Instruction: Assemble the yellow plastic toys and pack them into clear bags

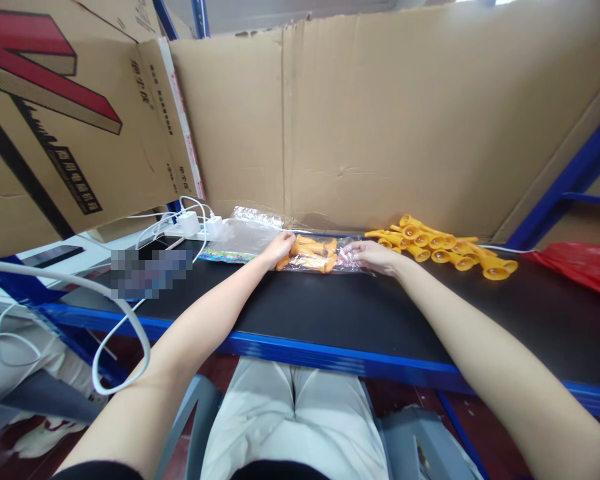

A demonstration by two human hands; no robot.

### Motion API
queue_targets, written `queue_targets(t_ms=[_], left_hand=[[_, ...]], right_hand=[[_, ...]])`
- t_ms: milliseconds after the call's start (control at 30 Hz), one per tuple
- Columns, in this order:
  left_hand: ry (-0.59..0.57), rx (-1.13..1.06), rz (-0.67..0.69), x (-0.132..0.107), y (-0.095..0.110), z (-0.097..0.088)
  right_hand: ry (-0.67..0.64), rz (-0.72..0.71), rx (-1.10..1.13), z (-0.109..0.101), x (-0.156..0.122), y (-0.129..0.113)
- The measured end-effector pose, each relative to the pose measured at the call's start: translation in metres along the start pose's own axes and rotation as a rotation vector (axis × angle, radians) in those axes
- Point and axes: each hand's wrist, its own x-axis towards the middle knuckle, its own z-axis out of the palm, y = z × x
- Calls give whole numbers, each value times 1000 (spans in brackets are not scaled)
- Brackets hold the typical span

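Observation:
A clear plastic bag (343,257) with several orange-yellow toy horns (313,248) inside lies on the black shelf top between my hands. My left hand (281,248) has its fingers closed at the bag's left end, against the horns. At the right end, my right hand (373,256) pinches the crinkled plastic. Just beyond my right hand rests a loose pile of yellow trumpet-shaped toy horns (443,247), their flared ends toward me. Behind my left hand, a flat stack of clear bags (247,237) with a colourful edge lies on the shelf.
Cardboard (380,120) walls off the back, and a printed carton (80,113) stands at the left. White chargers (189,223) and a looping cable (130,313) are at the left, the cable crossing near my left arm. A red plastic bag (580,267) lies far right. A blue rail (340,355) edges the shelf.

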Motion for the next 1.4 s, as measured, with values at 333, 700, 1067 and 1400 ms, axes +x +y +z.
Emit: queue_targets(t_ms=[333,700,1067,1400], left_hand=[[-47,35,50,-1,-3,1],[-26,198,83,-6,1,-1],[-10,230,110,-5,1,-3],[-145,548,382,-12,14,-5]], right_hand=[[-75,-13,249,-6,7,8],[-141,-69,253,-5,9,11],[-120,-116,324,3,17,16],[583,-114,-595,-33,8,-2]])
